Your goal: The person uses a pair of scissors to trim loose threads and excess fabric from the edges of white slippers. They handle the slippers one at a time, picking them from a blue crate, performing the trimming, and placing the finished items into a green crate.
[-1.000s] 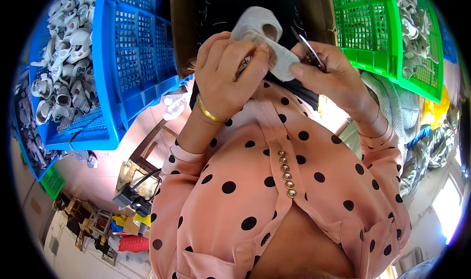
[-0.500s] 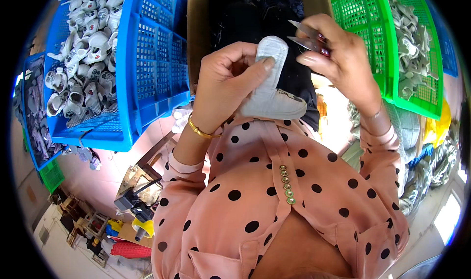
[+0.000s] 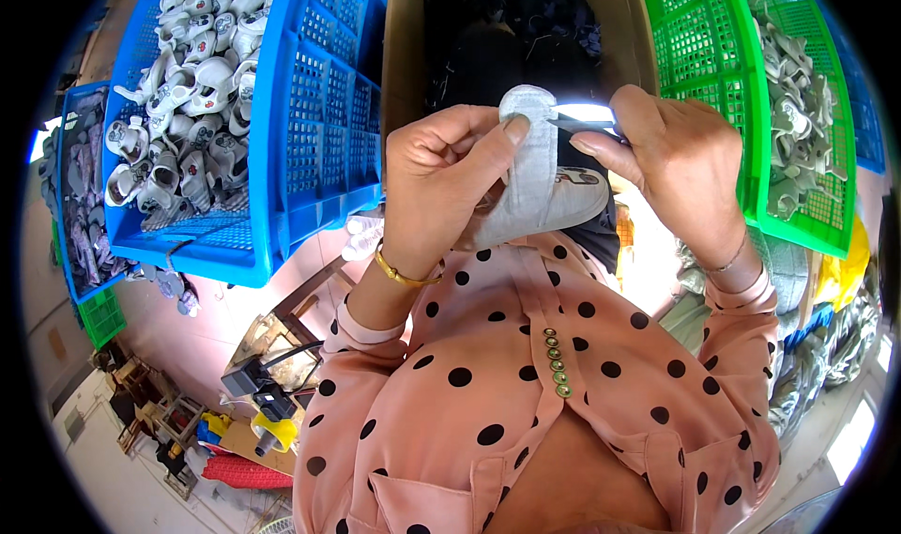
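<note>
My left hand (image 3: 436, 182) grips a small white fabric shoe upper (image 3: 554, 204) by its long strap, thumb pressed on the front. The strap points up, its rounded end beyond my fingers. A dark printed motif marks the toe part, which lies to the right below. In my right hand (image 3: 685, 159) are small thread snips (image 3: 584, 114), held between thumb and fingers. Their blades point left, with the tips at the right edge of the strap, near its end. The snips' handle is mostly hidden by my fingers.
A cardboard box (image 3: 402, 55) with dark scraps stands beyond my hands. At left, a blue crate (image 3: 324, 93) holds many similar white pieces; a green crate (image 3: 699, 46) at right holds pale pieces. Further left sits another blue crate (image 3: 89, 196) with purple-grey pieces.
The snips have moved left and down, from above and apart to the strap's edge. My left hand has turned the shoe upper slightly. The whole view has shifted a little.
</note>
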`<state>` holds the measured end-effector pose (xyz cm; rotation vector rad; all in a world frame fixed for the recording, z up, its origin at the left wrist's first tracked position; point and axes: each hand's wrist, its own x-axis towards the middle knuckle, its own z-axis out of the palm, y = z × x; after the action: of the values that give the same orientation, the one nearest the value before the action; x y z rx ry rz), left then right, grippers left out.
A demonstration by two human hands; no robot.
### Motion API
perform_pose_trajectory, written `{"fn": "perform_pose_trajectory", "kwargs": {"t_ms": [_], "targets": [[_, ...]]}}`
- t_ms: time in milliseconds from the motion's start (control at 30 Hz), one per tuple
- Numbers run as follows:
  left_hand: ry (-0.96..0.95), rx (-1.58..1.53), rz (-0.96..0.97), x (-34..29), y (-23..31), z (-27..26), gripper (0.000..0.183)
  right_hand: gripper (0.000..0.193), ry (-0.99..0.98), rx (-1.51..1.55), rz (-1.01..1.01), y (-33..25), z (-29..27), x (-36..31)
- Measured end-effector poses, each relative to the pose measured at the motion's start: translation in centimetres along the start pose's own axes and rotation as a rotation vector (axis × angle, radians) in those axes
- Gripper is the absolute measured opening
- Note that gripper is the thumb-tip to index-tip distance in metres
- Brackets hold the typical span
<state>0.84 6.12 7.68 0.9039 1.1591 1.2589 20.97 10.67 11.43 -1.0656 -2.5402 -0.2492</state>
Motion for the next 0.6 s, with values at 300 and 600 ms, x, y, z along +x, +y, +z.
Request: {"fn": "perform_pose_trajectory", "kwargs": {"t_ms": [300, 600], "targets": [[0.015, -0.017, 0.054, -0.27, -0.09, 0.34, 0.009, 0.045, 0.034, -0.085, -0.016, 0.21, 0.17, -0.26], [-0.012, -0.046, 0.041, -0.45, -0.49, 0.58, 0.008, 0.043, 0.055, -0.012, 0.021, -0.10, 0.69, -0.40]]}}
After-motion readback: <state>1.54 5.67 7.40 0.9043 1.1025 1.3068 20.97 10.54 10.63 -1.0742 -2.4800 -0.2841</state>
